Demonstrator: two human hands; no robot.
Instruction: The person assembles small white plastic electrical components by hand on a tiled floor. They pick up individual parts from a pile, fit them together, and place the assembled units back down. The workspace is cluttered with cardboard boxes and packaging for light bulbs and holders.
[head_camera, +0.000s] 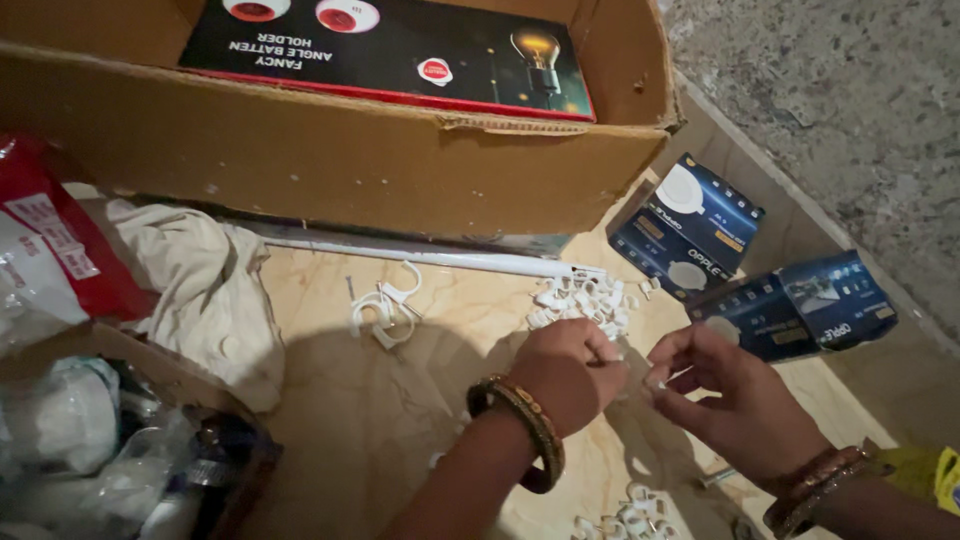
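My left hand is curled into a fist over the floor, just below a heap of small white cable clips; what it holds is hidden. My right hand is beside it, thumb and fingers pinching a small white clip. Both wrists wear bangles. A second scatter of white clips lies near my forearms at the bottom edge. A few larger white clips lie to the left of the heap.
A big cardboard box holding a dark printed carton stands at the back. Two dark blue small boxes lie at right by the wall. A white cloth, a red bag and a box of clutter fill the left.
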